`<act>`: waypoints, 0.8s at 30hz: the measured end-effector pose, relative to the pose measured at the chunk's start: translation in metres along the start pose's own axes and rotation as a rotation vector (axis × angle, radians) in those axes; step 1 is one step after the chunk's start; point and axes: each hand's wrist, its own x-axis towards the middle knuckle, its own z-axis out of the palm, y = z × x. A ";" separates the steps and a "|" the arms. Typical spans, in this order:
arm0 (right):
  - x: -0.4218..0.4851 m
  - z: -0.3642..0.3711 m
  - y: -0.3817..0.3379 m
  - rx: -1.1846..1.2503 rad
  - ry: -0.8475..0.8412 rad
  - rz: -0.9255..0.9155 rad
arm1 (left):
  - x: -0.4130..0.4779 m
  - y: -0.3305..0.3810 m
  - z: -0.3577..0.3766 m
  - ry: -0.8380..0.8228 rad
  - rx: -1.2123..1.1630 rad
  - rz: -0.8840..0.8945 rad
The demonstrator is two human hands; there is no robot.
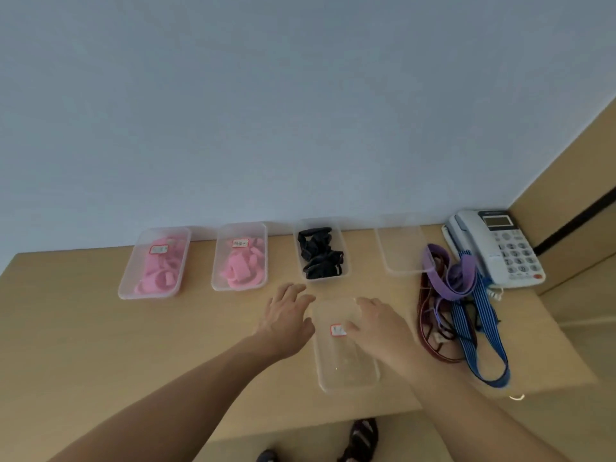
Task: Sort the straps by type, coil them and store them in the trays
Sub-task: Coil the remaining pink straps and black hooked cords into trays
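Note:
A clear empty tray (346,371) with a red-edged label lies near the table's front. My right hand (376,325) rests on its right side with fingers spread over the rim. My left hand (286,315) hovers open just left of it, fingertips near the far left corner. Along the wall stand two trays of pink straps (156,265) (240,261), a tray of black straps (321,255) and another empty clear tray (401,248). A loose heap of purple (448,278), blue-striped (483,328) and dark red (430,328) straps lies at the right.
A white desk telephone (500,248) stands at the back right corner beside the strap heap. The wooden table (133,345) ends at a front edge near my feet, and a wooden panel (573,201) rises at the right.

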 end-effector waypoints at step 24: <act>-0.007 0.033 -0.016 0.202 -0.028 0.431 | -0.003 -0.009 0.011 -0.238 -0.363 -0.279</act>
